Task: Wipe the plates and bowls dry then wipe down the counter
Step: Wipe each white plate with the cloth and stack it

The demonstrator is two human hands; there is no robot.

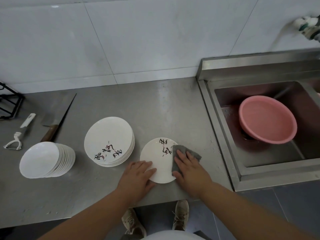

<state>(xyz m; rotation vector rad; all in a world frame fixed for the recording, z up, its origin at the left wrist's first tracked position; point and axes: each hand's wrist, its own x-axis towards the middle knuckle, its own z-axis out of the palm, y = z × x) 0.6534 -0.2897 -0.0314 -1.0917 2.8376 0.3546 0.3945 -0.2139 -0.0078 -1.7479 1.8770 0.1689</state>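
A single white plate (158, 159) with black brush writing lies flat on the steel counter (155, 104) near its front edge. My left hand (138, 175) rests on the plate's left rim, fingers straight and thumb on the plate. My right hand (189, 168) presses a grey cloth (187, 152) flat onto the plate's right side. To the left stands a stack of several matching plates (109, 142). Further left leans a stack of plain white bowls (45, 159).
A cleaver (57, 122) and a white peeler (19, 134) lie at the counter's left, beside a black wire rack (8, 101). A steel sink (225, 115) on the right holds a pink basin (267, 119). A tap (308, 26) sticks out of the tiled wall.
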